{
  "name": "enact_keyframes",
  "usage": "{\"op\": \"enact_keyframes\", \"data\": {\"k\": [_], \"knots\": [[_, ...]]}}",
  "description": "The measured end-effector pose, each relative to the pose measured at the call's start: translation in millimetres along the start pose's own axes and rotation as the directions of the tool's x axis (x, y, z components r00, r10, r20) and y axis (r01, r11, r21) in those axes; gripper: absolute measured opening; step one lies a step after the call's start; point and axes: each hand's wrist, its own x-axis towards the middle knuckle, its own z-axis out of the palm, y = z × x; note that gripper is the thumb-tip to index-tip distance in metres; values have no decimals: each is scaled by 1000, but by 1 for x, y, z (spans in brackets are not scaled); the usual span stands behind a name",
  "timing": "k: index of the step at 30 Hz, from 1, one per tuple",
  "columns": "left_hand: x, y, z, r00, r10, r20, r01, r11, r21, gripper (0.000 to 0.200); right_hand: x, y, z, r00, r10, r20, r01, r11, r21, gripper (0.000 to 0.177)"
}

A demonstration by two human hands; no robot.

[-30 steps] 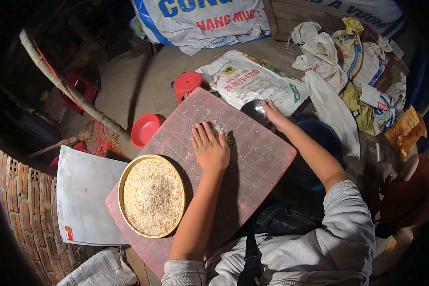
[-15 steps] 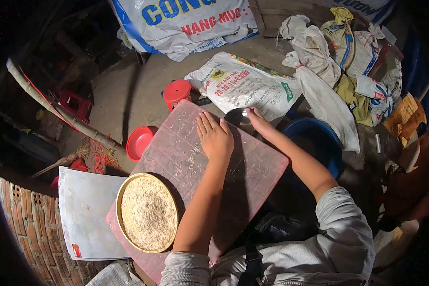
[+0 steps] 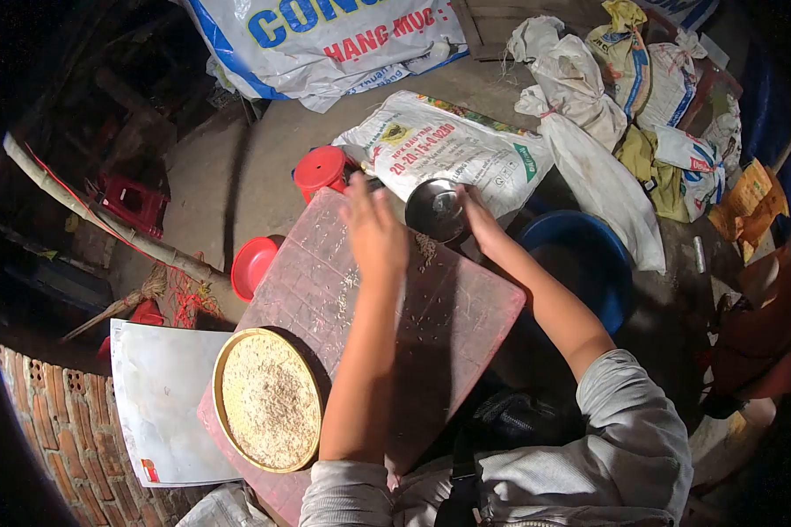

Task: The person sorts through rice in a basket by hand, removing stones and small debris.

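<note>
A dark, shiny metal bowl [image 3: 434, 211] is tilted at the far corner of the pinkish table [image 3: 466, 303], its inside facing me. My right hand [image 3: 478, 218] grips its right rim. Just left of the bowl, my left hand [image 3: 376, 230] is over the tabletop with fingers stretched out, the tips smeared by motion; it holds nothing visible. A small heap of grains [image 3: 426, 250] lies beside the bowl's near edge, with more grains scattered under and around my left hand. Nearer me, a round yellow-rimmed tray [image 3: 222, 395] full of pale grain rests on the table's left part.
A red stool-like container [image 3: 319, 169] and a red basin [image 3: 253, 266] stand beyond the table. To the right is a blue tub [image 3: 620, 263]. A printed fertilizer sack [image 3: 466, 158] lies on the floor, with several other sacks [image 3: 580, 88] further right. A bamboo pole [image 3: 105, 220] slants at left.
My left hand has lifted and shifted slightly left. The bowl is tipped more toward me, and a small grain heap now shows beside it. The view has shifted slightly.
</note>
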Motion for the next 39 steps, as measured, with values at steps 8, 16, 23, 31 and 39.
{"op": "enact_keyframes", "data": {"k": [8,16,23,31,39], "knots": [[-79,-96,-85,941,-335,-50,283,697,659,63,-6,3,-1,999,-32,35,34,998,-50,80],[-71,-24,24,978,76,195,-154,892,424,62,-3,22,0,987,-89,133,98,993,-58,67],[-58,35,0,970,224,95,-231,971,68,59,-72,-40,-19,946,-228,232,220,974,59,49],[-104,-27,-35,990,-128,54,81,849,523,62,-16,9,-12,983,-59,172,75,993,-89,81],[-66,46,42,961,245,128,-228,964,-134,59,-23,16,-25,600,-690,406,750,661,15,57]]}}
